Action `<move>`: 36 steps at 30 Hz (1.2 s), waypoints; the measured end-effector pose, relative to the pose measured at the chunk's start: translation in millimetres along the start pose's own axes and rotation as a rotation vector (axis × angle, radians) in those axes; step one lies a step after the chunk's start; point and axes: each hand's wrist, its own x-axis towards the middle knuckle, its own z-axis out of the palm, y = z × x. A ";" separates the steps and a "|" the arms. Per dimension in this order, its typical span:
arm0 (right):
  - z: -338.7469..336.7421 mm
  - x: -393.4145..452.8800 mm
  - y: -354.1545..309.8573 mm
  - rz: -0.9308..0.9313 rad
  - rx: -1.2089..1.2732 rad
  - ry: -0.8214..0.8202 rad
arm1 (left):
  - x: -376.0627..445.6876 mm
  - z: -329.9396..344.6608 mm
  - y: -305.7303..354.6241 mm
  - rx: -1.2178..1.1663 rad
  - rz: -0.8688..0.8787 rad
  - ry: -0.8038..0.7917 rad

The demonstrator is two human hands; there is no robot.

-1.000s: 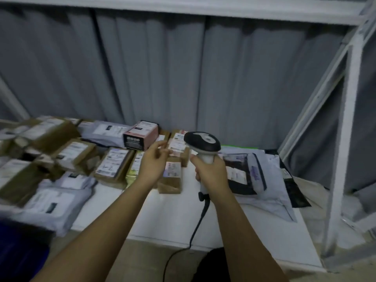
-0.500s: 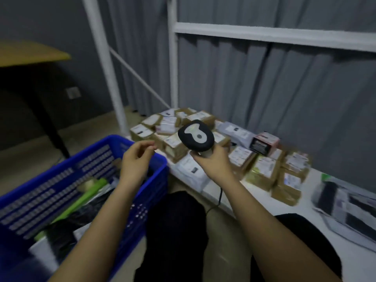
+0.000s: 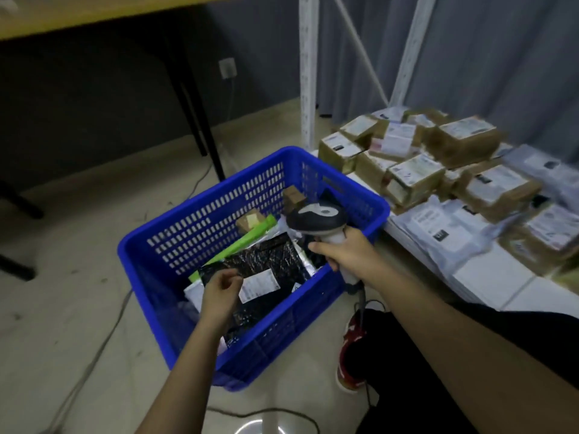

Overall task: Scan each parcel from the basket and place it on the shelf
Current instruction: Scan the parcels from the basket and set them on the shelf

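A blue plastic basket [image 3: 175,245] with slotted walls sits on the pale floor, hard against the edge of a low white shelf [image 3: 488,277]. On top of its contents lies a black glossy mailer parcel [image 3: 266,261], crinkled and catching the light, with a white printed label [image 3: 258,288] near its lower edge. Beneath and beside it show a long green package [image 3: 247,242], a white mailer corner, and two small brown cardboard boxes [image 3: 250,221] toward the far wall of the basket. The left hand [image 3: 221,294] is down inside the basket at the black parcel's near corner, fingers curled with thumb and forefinger close together at its edge; I cannot tell whether they actually pinch it. The right hand [image 3: 341,249] is wrapped round the pale handle of a barcode scanner [image 3: 316,219], whose dark head sits over the basket, its cable trailing down toward the floor. On the shelf lie many brown taped boxes [image 3: 413,178] with white labels, packed close together, and grey poly mailers [image 3: 438,227] nearer its front edge. A red shoe [image 3: 352,349] shows below the basket's corner.
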 end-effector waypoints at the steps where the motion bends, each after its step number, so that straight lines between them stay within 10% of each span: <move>1: 4.0 8.7 4.2 0.025 -0.020 -0.038 | 7.4 1.6 -9.3 0.016 -0.046 0.006; 21: 81.4 127.8 42.2 0.146 0.041 -0.185 | 200.4 43.1 -275.8 0.123 -0.549 0.168; 36: 60.6 114.5 30.1 0.129 0.123 -0.146 | 106.2 4.7 -45.1 -0.034 -0.057 0.324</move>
